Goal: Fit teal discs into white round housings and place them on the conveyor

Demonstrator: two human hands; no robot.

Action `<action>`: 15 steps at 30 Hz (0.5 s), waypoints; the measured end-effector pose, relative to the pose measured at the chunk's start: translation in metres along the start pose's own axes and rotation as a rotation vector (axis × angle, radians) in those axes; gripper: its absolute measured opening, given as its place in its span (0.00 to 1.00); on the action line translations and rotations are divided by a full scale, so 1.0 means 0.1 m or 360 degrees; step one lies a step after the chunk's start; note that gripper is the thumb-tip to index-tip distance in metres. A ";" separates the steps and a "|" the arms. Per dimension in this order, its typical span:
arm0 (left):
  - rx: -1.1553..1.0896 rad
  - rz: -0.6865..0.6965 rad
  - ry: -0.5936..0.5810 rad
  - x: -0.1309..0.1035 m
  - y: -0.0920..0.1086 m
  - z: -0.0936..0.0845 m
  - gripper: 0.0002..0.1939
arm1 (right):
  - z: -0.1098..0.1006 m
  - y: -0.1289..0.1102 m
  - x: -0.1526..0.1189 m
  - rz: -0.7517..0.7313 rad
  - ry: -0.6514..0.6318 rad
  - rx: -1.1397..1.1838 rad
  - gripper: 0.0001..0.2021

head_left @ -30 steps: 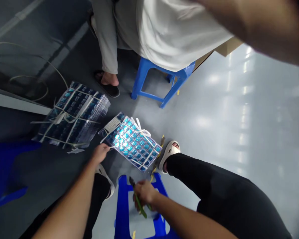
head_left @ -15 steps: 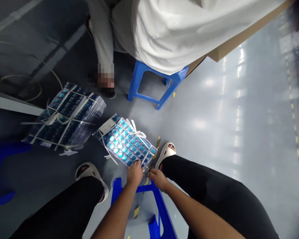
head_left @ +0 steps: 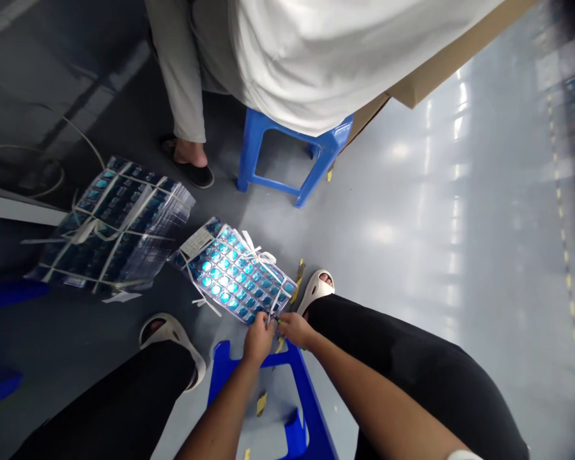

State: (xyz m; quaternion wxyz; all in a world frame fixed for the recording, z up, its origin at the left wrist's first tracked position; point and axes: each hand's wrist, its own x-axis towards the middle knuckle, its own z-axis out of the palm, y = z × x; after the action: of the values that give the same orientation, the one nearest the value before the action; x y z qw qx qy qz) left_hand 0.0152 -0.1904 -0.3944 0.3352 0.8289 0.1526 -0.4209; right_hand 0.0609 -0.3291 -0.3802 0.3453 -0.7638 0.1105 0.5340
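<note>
Left hand (head_left: 257, 340): pinching strap (head_left: 282, 298) at near edge of bundle (head_left: 234, 275)
Right hand (head_left: 296, 329): gripping green-handled tool (head_left: 280, 322)
Floor (head_left: 412, 243): wide stretch rightward

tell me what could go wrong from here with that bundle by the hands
The right hand holds a small green-handled tool close to the left hand, so a slip might nick it. If the flat white straps around the stacked, blue-celled clear plastic sheets loosen, the sheets could slide apart.

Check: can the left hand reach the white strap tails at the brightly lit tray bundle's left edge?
Likely yes: the left hand is at the tray bundle's near edge, and nothing visible blocks the way to the strap tails.
</note>
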 end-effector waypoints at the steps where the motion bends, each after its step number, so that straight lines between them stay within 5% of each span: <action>1: -0.0017 0.0013 -0.0014 0.00 -0.02 -0.01 0.16 | -0.01 -0.01 -0.01 0.0015 -0.0024 -0.0063 0.14; 9: -0.0055 0.0176 -0.0261 -0.02 -0.28 -0.24 0.15 | -0.09 -0.11 -0.26 0.0078 -0.0174 -0.0438 0.13; 15: -0.0031 0.0276 -0.0658 -0.18 -0.23 -0.13 0.16 | -0.13 -0.14 -0.59 0.0187 -0.0354 -0.0656 0.12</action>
State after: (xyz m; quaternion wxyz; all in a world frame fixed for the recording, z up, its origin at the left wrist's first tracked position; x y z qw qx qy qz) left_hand -0.0007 -0.1638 -0.3841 0.4022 0.7318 0.0129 -0.5501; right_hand 0.0541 -0.3387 -0.3195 0.1604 -0.7469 0.0048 0.6452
